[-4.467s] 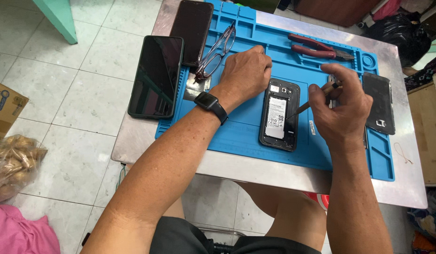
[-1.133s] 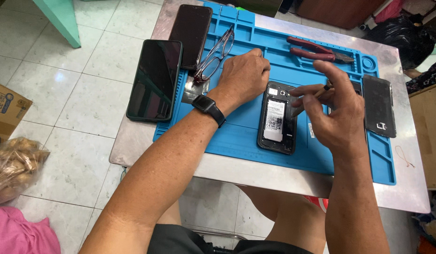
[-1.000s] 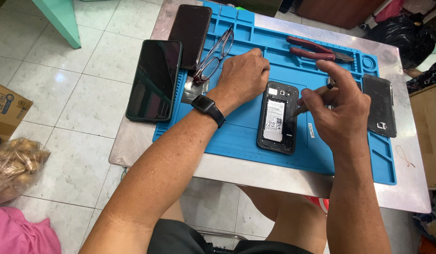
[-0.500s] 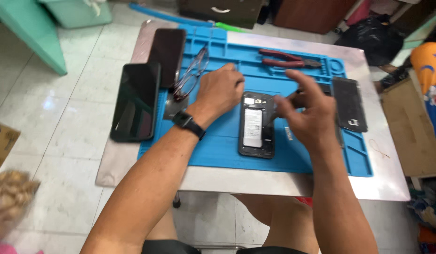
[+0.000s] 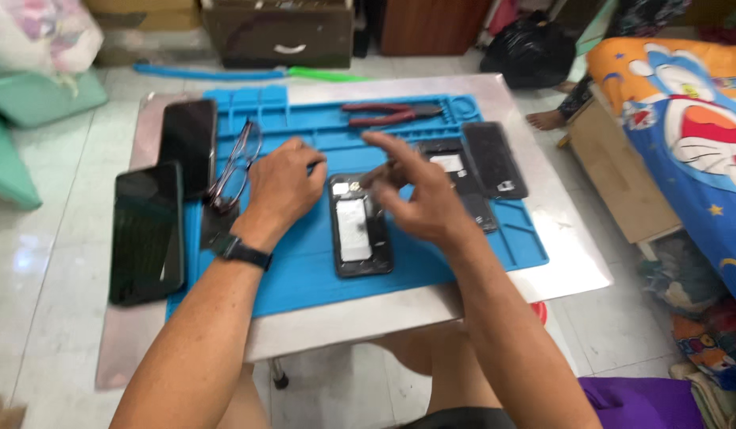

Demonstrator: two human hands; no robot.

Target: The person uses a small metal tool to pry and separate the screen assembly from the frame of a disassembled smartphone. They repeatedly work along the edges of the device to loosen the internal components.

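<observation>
Since half a second ago the view has swung up, and the right hand [image 5: 411,195] has lifted, fingers loosely spread; whether it pinches a small tool is too blurred to tell. Its back cover off, the phone [image 5: 358,225] lies face down mid-mat, battery exposed. At its 9 o'clock, the left hand [image 5: 284,181] rests curled on the blue mat [image 5: 304,266], holding nothing visible. The cover [image 5: 495,159] lies at 2 o'clock, pliers [image 5: 388,115] at 12. Opening is done; inner work appears left.

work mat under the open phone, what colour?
Blue work mat, clearest in the head view, under the open phone.
</observation>
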